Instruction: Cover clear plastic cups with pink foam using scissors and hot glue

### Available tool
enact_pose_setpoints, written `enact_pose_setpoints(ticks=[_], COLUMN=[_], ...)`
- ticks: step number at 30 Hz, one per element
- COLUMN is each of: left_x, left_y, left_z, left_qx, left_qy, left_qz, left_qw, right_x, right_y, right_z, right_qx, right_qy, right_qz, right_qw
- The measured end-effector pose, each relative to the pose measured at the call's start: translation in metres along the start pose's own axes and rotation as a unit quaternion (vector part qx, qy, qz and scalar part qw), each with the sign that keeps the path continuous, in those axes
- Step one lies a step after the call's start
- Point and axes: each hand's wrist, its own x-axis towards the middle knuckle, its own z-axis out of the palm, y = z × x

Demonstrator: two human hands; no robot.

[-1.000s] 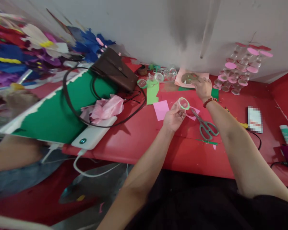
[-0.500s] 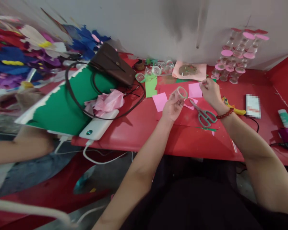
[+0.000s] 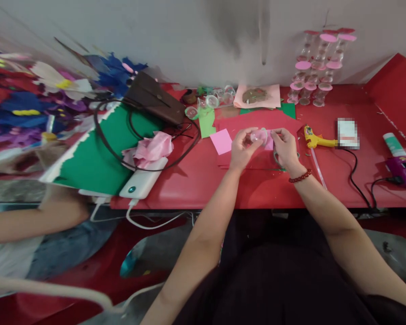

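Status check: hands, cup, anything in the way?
Left hand holding clear cup. Right hand near its rim, grip unclear. Scissors partly hidden behind right hand.

Left hand (image 3: pixel 242 149) holds clear cup (image 3: pixel 257 136), right hand (image 3: pixel 284 146) pinches pink paper (image 3: pixel 269 142) beside its rim, over red bench (image 3: pixel 186 189). Yellow glue gun (image 3: pixel 320 141) at right, scissors (image 3: pixel 275 157) partly hidden.

Power bank (image 3: pixel 142 182) lying left, glue gun (image 3: pixel 320 141) right
Between them, a plastic cup (image 3: pixel 257 136) is sitting in the left hand (image 3: pixel 242 146).

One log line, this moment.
left hand: holding clear plastic cup; right hand: beside cup, partly covering scissors; yellow glue gun: on red tabletop
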Motion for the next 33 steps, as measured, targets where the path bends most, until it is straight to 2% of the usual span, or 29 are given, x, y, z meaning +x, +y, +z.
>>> enact_pose_setpoints(ticks=[3,8,14,21,24,29,31,33], left_x=[0.001,0.001,-0.001,-0.002,0.0,0.007,0.011,0.013], left_y=[-0.001,-0.003,-0.003,-0.003,-0.008,-0.024,-0.03,-0.033], left_z=[-0.001,0.001,0.002,0.003,0.002,-0.008,-0.013,-0.017], left_qx=[0.018,0.043,0.113,0.136,0.155,0.253,0.218,0.11], left_qy=[0.013,0.009,-0.027,-0.029,-0.042,-0.085,-0.079,-0.067], left_qz=[-0.016,-0.022,0.032,0.037,0.043,0.107,0.096,0.023], left_qw=[1.0,0.999,0.993,0.99,0.986,0.958,0.968,0.991], right_x=[-0.004,-0.008,-0.012,-0.01,-0.01,-0.008,-0.007,-0.006], right_y=[-0.003,-0.007,-0.008,-0.004,-0.004,-0.003,-0.002,0.0], right_z=[-0.001,0.0,0.005,0.001,0.0,-0.001,-0.003,-0.004], right_qx=[0.022,0.057,0.114,0.089,0.107,0.144,0.164,0.181], right_qy=[0.053,0.029,0.03,0.02,0.028,0.027,0.028,0.024], right_qz=[-0.003,0.032,0.058,0.062,0.079,0.099,0.104,0.104], right_qw=[0.998,0.997,0.991,0.994,0.991,0.984,0.981,0.978])
